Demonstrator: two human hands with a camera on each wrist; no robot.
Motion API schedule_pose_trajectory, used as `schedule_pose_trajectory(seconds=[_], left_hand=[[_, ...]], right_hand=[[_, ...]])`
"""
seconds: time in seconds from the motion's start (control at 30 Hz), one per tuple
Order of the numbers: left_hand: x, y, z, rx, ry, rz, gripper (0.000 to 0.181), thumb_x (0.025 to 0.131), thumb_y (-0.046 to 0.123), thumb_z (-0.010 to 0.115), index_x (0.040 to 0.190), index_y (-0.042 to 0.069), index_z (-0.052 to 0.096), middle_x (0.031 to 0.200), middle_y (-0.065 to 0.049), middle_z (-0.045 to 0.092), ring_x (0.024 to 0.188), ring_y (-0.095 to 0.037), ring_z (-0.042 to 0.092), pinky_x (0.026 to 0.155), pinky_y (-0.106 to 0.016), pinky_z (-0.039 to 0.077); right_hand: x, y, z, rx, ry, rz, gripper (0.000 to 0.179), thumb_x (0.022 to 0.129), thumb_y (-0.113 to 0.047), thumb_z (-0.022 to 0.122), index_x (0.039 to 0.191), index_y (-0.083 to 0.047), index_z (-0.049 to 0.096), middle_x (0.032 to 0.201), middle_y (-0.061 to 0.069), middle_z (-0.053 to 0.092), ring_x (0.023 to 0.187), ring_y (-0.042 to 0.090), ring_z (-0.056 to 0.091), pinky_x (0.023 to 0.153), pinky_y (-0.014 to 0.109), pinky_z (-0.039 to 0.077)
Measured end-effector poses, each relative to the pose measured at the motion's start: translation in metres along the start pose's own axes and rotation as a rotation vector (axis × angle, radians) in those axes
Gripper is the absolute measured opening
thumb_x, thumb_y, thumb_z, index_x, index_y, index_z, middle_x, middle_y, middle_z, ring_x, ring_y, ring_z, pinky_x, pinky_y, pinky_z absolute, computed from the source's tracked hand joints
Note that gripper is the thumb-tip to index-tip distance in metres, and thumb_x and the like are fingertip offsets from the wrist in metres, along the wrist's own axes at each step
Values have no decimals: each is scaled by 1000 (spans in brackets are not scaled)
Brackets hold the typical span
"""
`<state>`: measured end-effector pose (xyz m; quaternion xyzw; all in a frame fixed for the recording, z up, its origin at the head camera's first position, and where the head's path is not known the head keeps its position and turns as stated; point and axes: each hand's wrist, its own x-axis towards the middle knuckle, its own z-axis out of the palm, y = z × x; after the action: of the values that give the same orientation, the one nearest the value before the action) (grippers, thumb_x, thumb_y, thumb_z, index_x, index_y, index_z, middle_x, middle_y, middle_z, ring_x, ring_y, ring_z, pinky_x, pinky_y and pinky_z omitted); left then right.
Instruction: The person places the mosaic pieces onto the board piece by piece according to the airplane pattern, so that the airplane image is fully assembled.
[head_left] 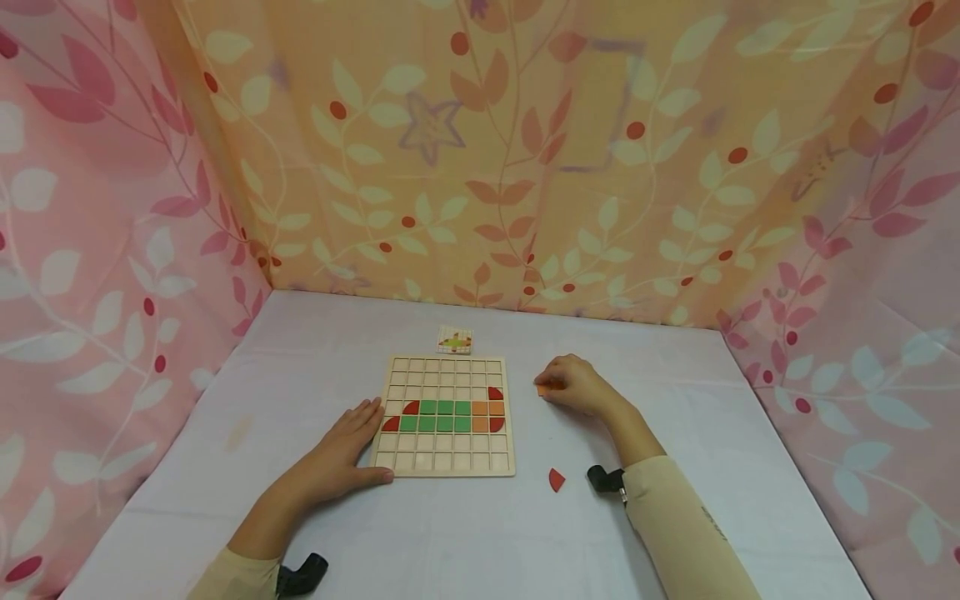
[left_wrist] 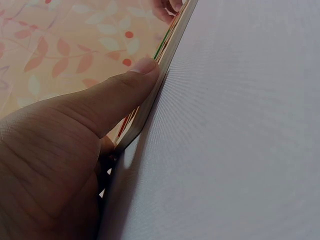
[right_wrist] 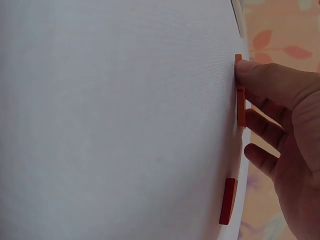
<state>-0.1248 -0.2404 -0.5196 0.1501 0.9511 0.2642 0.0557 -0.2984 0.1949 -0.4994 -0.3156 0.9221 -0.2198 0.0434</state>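
Note:
My left hand lies at the lower left corner of a wooden grid board. Its fingers stretch along the left side, and the thumb touches the front edge. On the board are green squares, orange squares and red quarter-round pieces. To the right of the board, my right hand pinches a small orange piece at the tabletop. A second orange piece sits against it, beside the fingers. Nearer the front lies a loose red quarter-round piece.
A small picture card with a coloured pattern lies just behind the board. The white-covered table is enclosed by flowered cloth at the back and both sides. Black devices are worn at both wrists.

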Motion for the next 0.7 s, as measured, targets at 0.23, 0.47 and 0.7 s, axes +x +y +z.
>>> schedule_pose_trajectory(seconds=[0.23,0.47,0.7], left_hand=[[-1,0,0,6,3,6,114,79,64,79,161,2,28,171,-12,20,158,-35,15,126,-58,16],[-1,-1,2,10,10,15,113,79,64,78,161,2,28,170,-12,21,158,-35,15,126,-57,16],[-1,-2,2,10,16,16,115,79,65,78,161,3,28,171,-12,20,158,-35,15,126,-57,16]], right_hand=[[1,1,2,-30,18,-35,21,88,-18,81,108,-14,81,102,-4,73,103,20,61,96,44,48],[-2,-10,-4,66,61,43,21,90,-18,79,111,-13,80,105,-3,73,105,21,59,98,45,49],[-1,-26,-14,113,99,64,25,88,-17,80,113,-14,79,106,-4,72,109,21,58,103,46,48]])
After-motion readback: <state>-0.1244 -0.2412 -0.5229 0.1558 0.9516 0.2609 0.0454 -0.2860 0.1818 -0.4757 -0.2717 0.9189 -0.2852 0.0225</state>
